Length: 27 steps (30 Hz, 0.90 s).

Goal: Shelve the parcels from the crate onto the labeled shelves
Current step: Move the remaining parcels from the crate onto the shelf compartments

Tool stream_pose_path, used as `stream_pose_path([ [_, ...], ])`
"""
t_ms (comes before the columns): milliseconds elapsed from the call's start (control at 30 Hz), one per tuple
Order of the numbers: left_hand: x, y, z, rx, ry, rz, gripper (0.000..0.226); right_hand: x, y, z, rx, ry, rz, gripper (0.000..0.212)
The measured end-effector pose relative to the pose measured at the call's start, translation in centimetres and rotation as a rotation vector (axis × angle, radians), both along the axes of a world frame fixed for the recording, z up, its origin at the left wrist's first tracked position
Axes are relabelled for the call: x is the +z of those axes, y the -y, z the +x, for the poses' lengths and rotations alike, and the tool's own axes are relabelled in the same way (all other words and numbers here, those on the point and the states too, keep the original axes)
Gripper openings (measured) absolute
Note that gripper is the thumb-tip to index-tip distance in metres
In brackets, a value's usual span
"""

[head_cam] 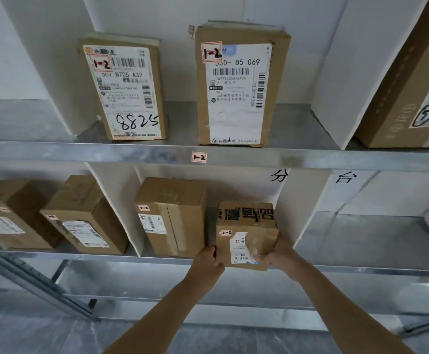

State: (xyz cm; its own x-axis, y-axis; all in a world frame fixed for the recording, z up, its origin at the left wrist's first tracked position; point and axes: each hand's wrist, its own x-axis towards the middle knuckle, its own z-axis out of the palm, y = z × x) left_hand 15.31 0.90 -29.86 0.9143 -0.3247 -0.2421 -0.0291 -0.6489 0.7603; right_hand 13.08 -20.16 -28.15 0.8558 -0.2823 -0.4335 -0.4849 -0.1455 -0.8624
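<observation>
Head view: a metal upper shelf [80,152] carries two upright parcels [129,90]. On the lower shelf [131,255], a taller box [172,215] stands just left of the small parcel [246,233], which is at the near edge beside a white divider [297,200]. The left grip [208,259] clasps its lower left corner and the right grip [277,254] its lower right side. A 2-2 sticker [225,233] marks its front, and a 1-2 tag [199,157] marks the upper shelf's edge.
</observation>
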Motion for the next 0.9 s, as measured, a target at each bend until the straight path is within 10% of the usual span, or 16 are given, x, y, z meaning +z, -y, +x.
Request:
stream_pose_path([
  [600, -0.9, 1.8, 0.4, 0.012, -0.061, 0.031, 0.043, -2.3, 0.4, 0.2, 0.160, 0.109, -0.167, 0.079],
  [900, -1.0, 1.1, -3.6, -0.229, -0.035, 0.191, 0.043, -2.8, -1.1, -6.0, 0.272, -0.243, -0.309, 0.071],
])
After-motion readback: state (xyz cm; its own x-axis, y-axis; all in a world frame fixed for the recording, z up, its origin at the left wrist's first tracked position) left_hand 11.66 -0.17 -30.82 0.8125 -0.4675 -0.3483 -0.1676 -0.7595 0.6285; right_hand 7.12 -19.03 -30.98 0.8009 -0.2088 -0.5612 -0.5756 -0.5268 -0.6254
